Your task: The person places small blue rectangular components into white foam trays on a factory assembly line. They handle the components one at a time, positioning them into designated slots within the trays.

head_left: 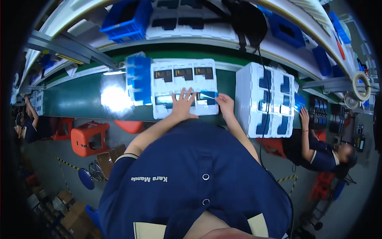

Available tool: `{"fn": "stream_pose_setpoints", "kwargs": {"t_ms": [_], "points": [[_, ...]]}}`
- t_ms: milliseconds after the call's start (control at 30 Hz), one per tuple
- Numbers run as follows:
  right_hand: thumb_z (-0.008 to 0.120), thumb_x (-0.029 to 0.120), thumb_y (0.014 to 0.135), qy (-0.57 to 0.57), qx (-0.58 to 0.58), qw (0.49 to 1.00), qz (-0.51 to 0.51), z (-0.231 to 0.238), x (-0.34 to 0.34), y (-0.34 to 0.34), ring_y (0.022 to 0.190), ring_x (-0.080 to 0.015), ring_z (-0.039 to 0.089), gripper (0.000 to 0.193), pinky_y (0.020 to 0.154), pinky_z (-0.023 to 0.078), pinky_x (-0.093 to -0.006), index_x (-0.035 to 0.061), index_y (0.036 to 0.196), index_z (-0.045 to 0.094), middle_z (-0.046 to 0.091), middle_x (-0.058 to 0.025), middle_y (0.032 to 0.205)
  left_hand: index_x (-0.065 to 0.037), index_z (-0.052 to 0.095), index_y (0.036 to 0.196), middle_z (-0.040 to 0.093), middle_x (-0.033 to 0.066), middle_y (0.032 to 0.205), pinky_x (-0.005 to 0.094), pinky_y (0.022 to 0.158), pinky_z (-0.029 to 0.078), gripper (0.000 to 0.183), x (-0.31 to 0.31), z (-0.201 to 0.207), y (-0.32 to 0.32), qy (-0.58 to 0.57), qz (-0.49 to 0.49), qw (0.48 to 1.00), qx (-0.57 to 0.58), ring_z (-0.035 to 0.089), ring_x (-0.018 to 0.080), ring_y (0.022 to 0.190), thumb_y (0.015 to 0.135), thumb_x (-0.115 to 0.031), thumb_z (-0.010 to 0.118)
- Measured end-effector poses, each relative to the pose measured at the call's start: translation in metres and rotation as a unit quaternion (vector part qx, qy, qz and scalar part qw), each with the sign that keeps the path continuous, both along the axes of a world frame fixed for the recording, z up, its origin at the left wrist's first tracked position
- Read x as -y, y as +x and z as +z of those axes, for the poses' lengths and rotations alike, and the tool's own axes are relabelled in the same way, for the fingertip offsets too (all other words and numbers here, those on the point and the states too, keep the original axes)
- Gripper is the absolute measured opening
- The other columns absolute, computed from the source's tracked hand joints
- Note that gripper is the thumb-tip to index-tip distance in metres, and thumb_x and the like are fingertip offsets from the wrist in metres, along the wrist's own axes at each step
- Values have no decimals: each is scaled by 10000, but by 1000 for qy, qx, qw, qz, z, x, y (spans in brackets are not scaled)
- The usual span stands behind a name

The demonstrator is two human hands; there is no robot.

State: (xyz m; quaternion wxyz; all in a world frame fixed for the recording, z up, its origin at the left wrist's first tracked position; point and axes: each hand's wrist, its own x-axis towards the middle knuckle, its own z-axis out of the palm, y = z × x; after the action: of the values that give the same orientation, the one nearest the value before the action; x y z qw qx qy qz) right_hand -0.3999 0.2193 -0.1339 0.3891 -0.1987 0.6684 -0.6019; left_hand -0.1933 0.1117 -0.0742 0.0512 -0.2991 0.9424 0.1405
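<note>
In front of me a white moulded tray (184,63) holds several flat black rectangular pieces in two rows of pockets. My left hand (183,107) lies on the tray's near row, fingers spread, partly covering the pieces there. At the tray's right edge my right hand (226,105) pinches the end of a thin, shiny blue film (209,95). That film stretches left over the black piece (206,100) in the near right pocket. Whether it still sticks to the piece I cannot tell.
Blue sheets (141,79) lie against the tray's left side. To the right stands a tall stack of white trays (243,99), with a dark cable (267,79) hanging across it. A blue bin (127,20) sits on the shelf above. Co-workers sit at both ends, one person (324,149) at right.
</note>
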Motion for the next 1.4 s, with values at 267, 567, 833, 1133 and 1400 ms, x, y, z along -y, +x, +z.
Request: {"fn": "stream_pose_setpoints", "kwargs": {"t_ms": [267,567,833,1133,1400], "points": [[724,32,743,47,-3,999,22,-3,4,3,714,-105,607,241,639,486,-219,-36,958,636,658,-64,817,-93,216,1429,126,50,1512,748,960,126,1179,-1,-4,-4,47,29,998,42,92,310,1392,515,-583,777],[739,36,721,65,-47,996,31,-7,13,1,707,-102,609,248,649,488,-217,-44,940,655,667,-82,810,-87,213,1428,86,24,1522,755,945,171,1179,0,4,-6,74,42,995,57,78,297,1396,514,-555,793],[752,60,709,42,-57,997,19,-17,9,1,712,-108,620,255,660,496,-230,-40,927,666,674,-86,804,-198,242,1426,77,37,1523,760,941,170,1126,1,1,-8,78,41,994,60,64,318,1395,512,-535,806],[747,72,714,57,-121,991,16,-12,10,5,695,-114,631,245,658,504,-238,-36,921,672,681,-95,795,-316,348,1375,60,72,1521,779,917,165,975,-1,4,-7,74,18,996,55,41,366,1388,535,-519,802],[735,56,711,64,-327,942,34,25,11,19,593,-94,505,440,565,445,-235,24,1122,581,562,-57,851,-282,367,1375,86,100,1515,758,946,135,905,1,4,-2,86,12,996,35,55,377,1385,601,-531,764]]}}
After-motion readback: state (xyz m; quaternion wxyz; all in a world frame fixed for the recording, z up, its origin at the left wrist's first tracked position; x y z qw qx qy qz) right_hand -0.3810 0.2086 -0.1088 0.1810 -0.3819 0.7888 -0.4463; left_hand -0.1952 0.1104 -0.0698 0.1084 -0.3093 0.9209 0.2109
